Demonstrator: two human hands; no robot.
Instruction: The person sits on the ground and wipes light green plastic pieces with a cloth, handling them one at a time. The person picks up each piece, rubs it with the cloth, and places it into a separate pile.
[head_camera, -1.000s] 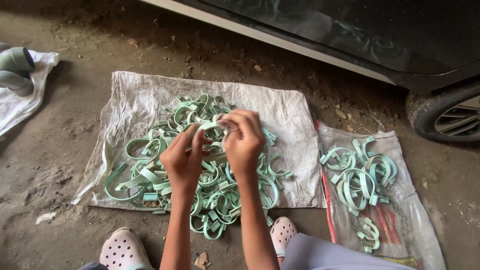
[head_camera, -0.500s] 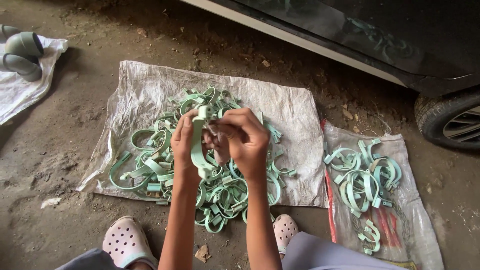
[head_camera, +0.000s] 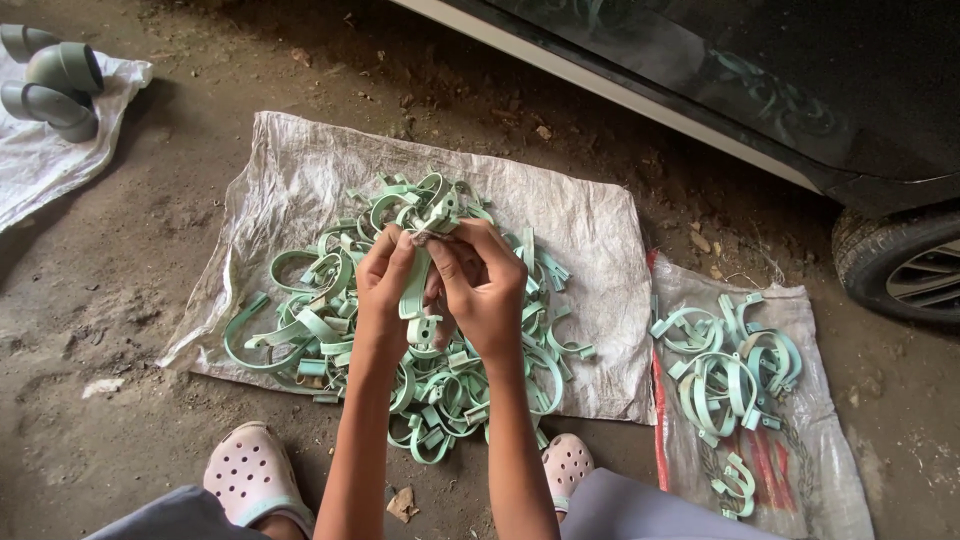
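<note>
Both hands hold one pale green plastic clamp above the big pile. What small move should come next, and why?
Probably carry the pale green plastic clamp, pinched between left hand and right hand, over to the smaller group of clamps on the right-hand woven sack, since separated pieces appear to lie there.

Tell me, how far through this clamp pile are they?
Not far, it seems. A small batch of clamps already lies apart on the right sack. The left hand and right hand hold one clamp together. The big pile on the middle sack is still much larger.
</note>
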